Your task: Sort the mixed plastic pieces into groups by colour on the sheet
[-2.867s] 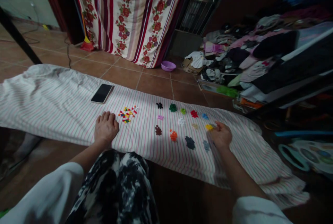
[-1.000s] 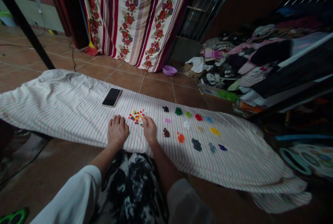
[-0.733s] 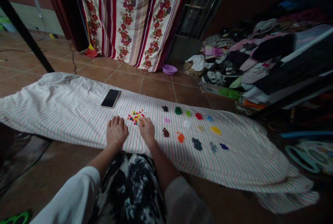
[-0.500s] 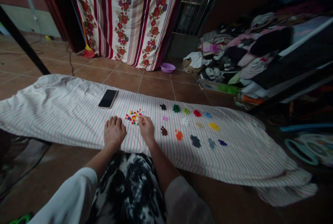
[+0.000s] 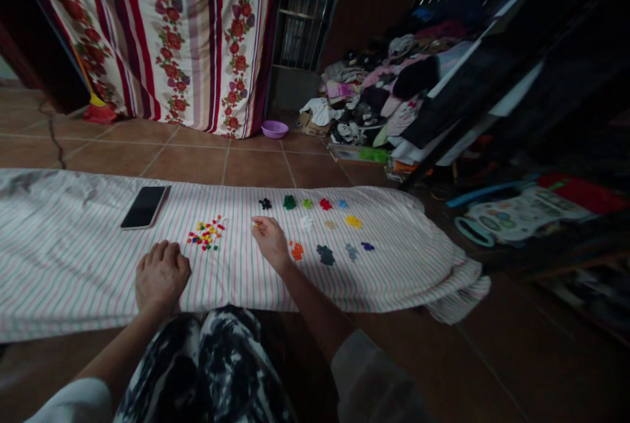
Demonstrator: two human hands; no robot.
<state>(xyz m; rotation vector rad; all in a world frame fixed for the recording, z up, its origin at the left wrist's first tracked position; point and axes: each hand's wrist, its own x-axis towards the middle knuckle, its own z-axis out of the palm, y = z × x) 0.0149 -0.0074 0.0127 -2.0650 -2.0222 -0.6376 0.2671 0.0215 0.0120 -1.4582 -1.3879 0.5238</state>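
My right hand [image 5: 272, 239] is raised over the striped cloth, its thumb and fingertips pinched on a tiny yellow piece [image 5: 254, 223]. Left of it lies a loose mixed pile of small coloured pieces [image 5: 207, 234]. My left hand [image 5: 163, 275] rests palm down on the cloth, fingers stretched out, just below that pile. Sorted heaps lie to the right, among them black [image 5: 265, 203], dark green [image 5: 289, 202], red [image 5: 325, 203], white [image 5: 306, 223], yellow [image 5: 353, 221], orange [image 5: 296, 251] and dark grey pieces [image 5: 325, 254]. My right hand hides the spot of the pink and brown heaps.
A phone [image 5: 144, 207] lies on the striped cloth [image 5: 79, 239] at the left. Beyond are a floral curtain [image 5: 172, 42], a purple basin [image 5: 274, 129] and a large heap of clothes [image 5: 378, 88]. A dark slanted bar [image 5: 443, 141] stands at the right.
My right hand has moved from the mixed pile rightward toward the sorted heaps, with the yellow piece now showing in its fingers. The view has turned right; my left hand stays resting on the cloth.
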